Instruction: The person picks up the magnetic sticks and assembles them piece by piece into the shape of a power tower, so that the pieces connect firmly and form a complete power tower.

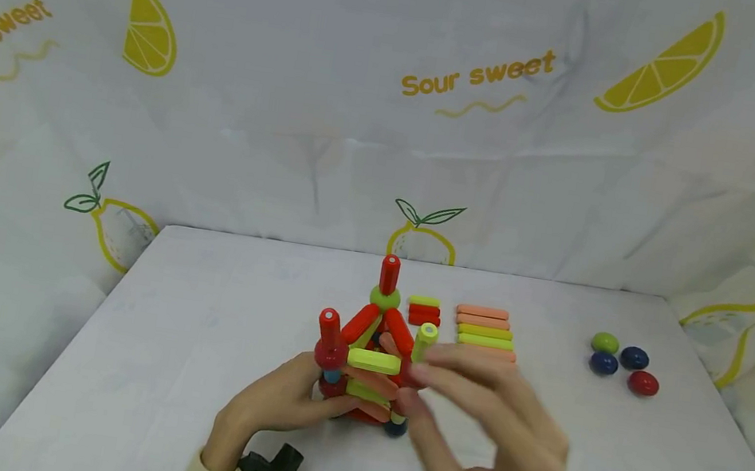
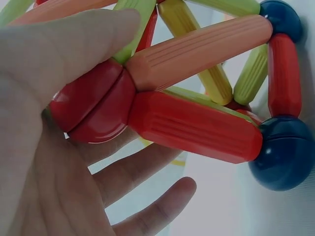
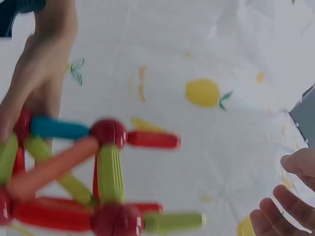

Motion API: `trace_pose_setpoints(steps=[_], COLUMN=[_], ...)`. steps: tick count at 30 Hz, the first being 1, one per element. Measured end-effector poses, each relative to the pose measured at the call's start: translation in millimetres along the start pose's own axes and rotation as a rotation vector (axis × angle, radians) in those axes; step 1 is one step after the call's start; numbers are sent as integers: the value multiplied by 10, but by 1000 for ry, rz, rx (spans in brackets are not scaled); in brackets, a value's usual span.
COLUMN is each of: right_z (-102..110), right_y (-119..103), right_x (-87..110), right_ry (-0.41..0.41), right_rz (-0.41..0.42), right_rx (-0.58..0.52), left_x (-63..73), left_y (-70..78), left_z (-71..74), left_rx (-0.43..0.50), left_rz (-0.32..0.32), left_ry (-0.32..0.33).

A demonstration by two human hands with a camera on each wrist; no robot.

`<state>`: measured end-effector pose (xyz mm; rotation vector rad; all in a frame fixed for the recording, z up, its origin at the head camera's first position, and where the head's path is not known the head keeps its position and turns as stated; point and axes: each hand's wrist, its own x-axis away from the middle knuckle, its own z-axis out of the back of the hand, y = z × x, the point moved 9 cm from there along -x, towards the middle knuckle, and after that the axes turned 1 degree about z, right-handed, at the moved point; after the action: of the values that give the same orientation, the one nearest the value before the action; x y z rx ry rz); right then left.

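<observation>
A frame of magnetic rods and balls (image 1: pixel 374 361) stands on the table, with red, green, orange, yellow and blue rods between red, green and dark blue balls. Several rods point up from its top balls. My left hand (image 1: pixel 285 397) holds the frame low on its left side, the thumb across a red ball (image 2: pixel 93 103) and fingers behind it. My right hand (image 1: pixel 502 430), blurred, is at the frame's right, near an upright green rod (image 1: pixel 424 342). In the right wrist view, the right hand's fingers (image 3: pixel 290 206) are loosely bent, apart from the frame, holding nothing visible.
Behind the frame lie short rods (image 1: pixel 425 311) and a row of longer orange and green rods (image 1: pixel 484 332). Loose balls (image 1: pixel 634 358), green, dark blue and red, sit at the right. A white cloth (image 1: pixel 281 93) with lemon prints hangs behind the white table (image 1: pixel 135 362).
</observation>
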<state>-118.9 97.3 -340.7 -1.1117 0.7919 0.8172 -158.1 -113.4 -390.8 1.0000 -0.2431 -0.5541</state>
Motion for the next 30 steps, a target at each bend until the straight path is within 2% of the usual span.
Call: trace_pose_setpoints(steps=[1,3,5,7,9,12,14,17,21,24,26,30], right_z=[194,538,777,966,1156,1450,1623,1811,2030,2167,2233,2311], right_y=[10,-65,-78,65,391,929,1220,1524,1779,1881,1929,1998], right_x=[-102,-440,-738,-850,-755,-445,-229,72,399,528,569,590], right_ry=[15,69,90,69,23,-78,-141,-252,-375,-409,-403,-369], right_rz=[-41,-104,-199,-301,-390,-497,-558,-672,-862,-971,-1010,-1020], right_rx=[35,112,222,364,490,637,696,762,809,833,835,847], left_x=[0,10,50,101,161,218,234,245,255,264,266,262], left_y=[8,23,44,107,184,316,370,420,463,490,497,487], left_z=[11,53,148,267,382,495,528,541,546,552,554,547], left_rx=[-8,-12,-54,-109,-157,-207,-207,-204,-196,-195,-192,-185], left_rz=[2,18,36,14,-18,-113,-155,-195,-216,-238,-248,-253], left_ry=[5,28,93,176,265,375,416,446,467,483,489,493])
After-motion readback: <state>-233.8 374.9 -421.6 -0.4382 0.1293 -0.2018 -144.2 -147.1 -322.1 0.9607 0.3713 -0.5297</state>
